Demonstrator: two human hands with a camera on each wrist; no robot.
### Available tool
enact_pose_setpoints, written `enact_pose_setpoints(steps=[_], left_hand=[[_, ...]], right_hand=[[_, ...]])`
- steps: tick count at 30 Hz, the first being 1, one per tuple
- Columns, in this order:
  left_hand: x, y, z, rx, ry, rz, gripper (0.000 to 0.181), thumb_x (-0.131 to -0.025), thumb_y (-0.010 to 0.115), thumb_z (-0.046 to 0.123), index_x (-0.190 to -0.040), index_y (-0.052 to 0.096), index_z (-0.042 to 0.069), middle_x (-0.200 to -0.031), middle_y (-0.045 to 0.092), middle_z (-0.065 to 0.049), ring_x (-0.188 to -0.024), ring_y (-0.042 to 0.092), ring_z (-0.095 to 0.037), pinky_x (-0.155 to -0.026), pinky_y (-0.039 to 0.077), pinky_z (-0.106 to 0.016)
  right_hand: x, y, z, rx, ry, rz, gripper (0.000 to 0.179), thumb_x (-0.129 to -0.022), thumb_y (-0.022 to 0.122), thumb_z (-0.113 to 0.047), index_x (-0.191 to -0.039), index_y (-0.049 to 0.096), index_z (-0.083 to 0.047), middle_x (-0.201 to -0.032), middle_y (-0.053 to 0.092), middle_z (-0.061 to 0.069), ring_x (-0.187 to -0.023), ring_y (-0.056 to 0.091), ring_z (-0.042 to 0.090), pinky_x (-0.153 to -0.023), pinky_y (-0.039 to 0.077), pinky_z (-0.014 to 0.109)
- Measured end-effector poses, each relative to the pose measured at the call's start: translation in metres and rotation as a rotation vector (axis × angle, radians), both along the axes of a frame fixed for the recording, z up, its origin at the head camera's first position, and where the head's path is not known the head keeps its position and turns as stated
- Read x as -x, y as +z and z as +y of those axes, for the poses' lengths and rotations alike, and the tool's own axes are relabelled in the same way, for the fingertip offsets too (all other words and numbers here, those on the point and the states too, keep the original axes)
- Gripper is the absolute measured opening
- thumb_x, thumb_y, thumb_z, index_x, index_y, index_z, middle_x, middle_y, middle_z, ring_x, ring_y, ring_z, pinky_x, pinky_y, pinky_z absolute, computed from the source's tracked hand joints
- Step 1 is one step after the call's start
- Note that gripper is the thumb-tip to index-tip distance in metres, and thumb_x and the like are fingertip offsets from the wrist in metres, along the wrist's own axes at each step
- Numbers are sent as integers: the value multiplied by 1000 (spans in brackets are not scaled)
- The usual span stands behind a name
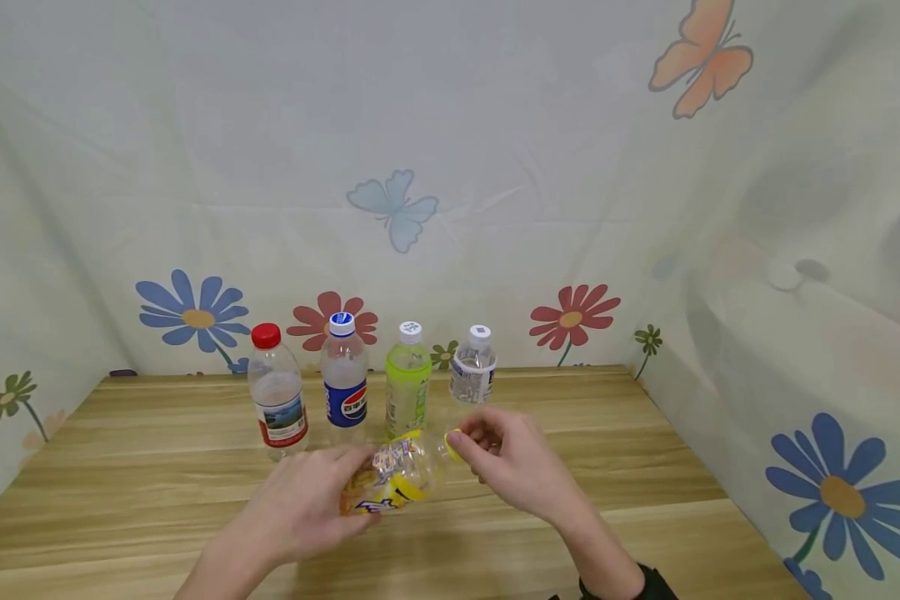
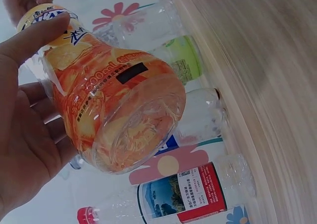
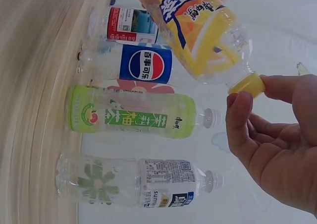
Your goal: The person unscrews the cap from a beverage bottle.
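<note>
Nearest the camera, the bare left hand (image 1: 311, 500) is clamped round a waisted, clear plastic bottle with an orange-and-yellow label (image 1: 393, 477), its thumb across one side and its fingers behind. That bottle is tilted, its base by the left hand and its neck toward the right hand, and it is held above the counter (image 1: 142, 483), a wood-grained brown surface that spreads out left of the left hand and beneath both hands.

Just beyond the left hand stands an upright clear plastic bottle with a round red cap and a red-edged landscape label (image 1: 279, 396). Next, beyond the left hand's fingers, stands an upright clear plastic bottle with a blue-and-white cap and a blue label bearing a round emblem (image 1: 345, 393). Behind the held bottle, between the hands, is an upright green-labelled plastic bottle with a white cap (image 1: 408, 385). At the held bottle's mouth, the small yellow plastic cap (image 3: 247, 86) is pinched between the right hand's thumb and forefinger; I cannot tell how tightly it is screwed on. Beyond the right hand stands an upright clear plastic bottle with a white cap and a white-and-dark-blue label (image 1: 474, 373), its lower part hidden in the head view.

The bare right hand (image 1: 521, 462) comes last, a black sleeve (image 1: 651, 585) at its wrist. Well to its right hangs a pale cloth printed with flowers and butterflies (image 1: 757, 400), which also runs behind the bottles.
</note>
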State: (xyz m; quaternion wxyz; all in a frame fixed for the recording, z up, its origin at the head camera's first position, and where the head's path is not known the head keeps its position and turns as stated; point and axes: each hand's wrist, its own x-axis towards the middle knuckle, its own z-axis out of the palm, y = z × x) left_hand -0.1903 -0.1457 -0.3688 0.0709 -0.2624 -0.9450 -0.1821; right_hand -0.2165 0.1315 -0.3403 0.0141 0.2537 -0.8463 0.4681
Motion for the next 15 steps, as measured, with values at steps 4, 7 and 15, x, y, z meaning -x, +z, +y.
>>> enact_pose_setpoints(steps=[4, 7, 15], left_hand=[[0, -1, 0, 3, 3, -5, 61, -80, 87, 43, -128, 65, 12, -110, 71, 5, -88, 64, -8, -75, 58, -32], [0, 0, 0, 1, 4, -17, 61, -80, 87, 43, -128, 65, 12, -109, 70, 5, -88, 64, -8, -74, 58, -32], [1, -2, -1, 1, 14, 0, 61, -78, 88, 43, -126, 67, 12, -108, 71, 5, -87, 64, -8, -73, 57, -32]], right_hand=[[0, 0, 0, 6, 24, -27, 19, -102, 68, -24, -102, 68, -5, -82, 65, 3, -64, 63, 25, -53, 56, 32], [1, 0, 0, 3, 40, -34, 18, -102, 67, -23, -104, 68, -5, -83, 64, 3, -65, 62, 21, -54, 56, 32], [2, -1, 0, -1, 82, -35, 16, -102, 68, -17, -110, 67, -3, -89, 65, 6, -72, 64, 22, -62, 59, 31]])
